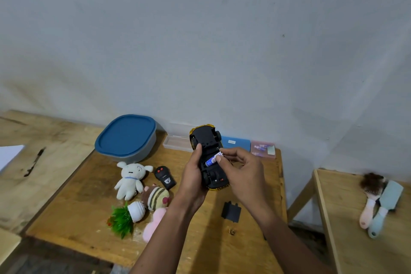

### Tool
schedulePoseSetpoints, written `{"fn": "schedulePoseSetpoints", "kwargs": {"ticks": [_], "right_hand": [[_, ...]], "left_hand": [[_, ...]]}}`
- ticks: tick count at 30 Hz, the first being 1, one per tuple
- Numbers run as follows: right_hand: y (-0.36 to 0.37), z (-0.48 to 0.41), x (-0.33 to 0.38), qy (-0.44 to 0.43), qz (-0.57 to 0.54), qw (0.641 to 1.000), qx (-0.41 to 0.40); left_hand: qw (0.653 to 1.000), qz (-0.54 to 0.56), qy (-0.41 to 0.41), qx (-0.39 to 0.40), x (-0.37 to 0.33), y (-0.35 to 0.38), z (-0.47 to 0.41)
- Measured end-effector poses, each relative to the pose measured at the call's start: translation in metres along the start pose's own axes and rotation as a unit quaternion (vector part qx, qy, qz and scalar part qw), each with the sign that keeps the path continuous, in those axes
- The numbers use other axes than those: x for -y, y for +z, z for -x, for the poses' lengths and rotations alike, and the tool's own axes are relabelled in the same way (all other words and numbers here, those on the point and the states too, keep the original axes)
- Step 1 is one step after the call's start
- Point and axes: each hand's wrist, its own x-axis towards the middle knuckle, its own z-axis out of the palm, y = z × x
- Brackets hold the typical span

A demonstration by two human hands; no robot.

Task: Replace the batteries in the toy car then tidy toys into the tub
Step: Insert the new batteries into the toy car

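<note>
My left hand [193, 179] grips a yellow toy car [208, 148] turned upside down above the wooden table [200, 238], its black underside facing me. My right hand [241, 170] pinches a blue and white battery [212, 159] at the open battery bay in the car's underside. The black battery cover [231, 211] lies on the table below my hands. A grey tub with a blue lid [126, 138] stands shut at the back left.
Left of my hands lie a white plush [131, 179], a black remote [165, 177], a striped plush [155, 197], a small fake plant in a white pot [126, 216] and a pink plush [153, 224]. Flat plastic cases [235, 143] line the wall. Brushes [378, 202] lie on the right table.
</note>
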Motion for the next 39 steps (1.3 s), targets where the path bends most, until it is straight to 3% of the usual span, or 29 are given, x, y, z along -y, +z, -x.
{"fn": "schedulePoseSetpoints", "kwargs": {"ticks": [7, 14, 22, 32, 39], "right_hand": [[0.008, -0.002, -0.003, -0.05, 0.056, 0.996, -0.038], [0.013, -0.008, -0.005, -0.152, 0.164, 0.973, -0.059], [0.017, -0.011, -0.016, -0.163, 0.225, 0.959, -0.064], [0.02, -0.021, -0.033, -0.289, 0.42, 0.859, -0.043], [0.024, -0.028, -0.038, -0.293, 0.497, 0.816, 0.04]], "left_hand": [[1.0, 0.028, 0.003, -0.005, -0.003, -0.001, -0.005], [0.998, 0.052, 0.007, -0.021, -0.002, -0.001, -0.012], [0.998, 0.048, 0.015, -0.033, -0.002, -0.007, -0.02], [0.997, 0.029, 0.006, -0.077, 0.004, -0.019, -0.035], [0.994, 0.034, -0.014, -0.1, 0.011, -0.028, -0.048]]}}
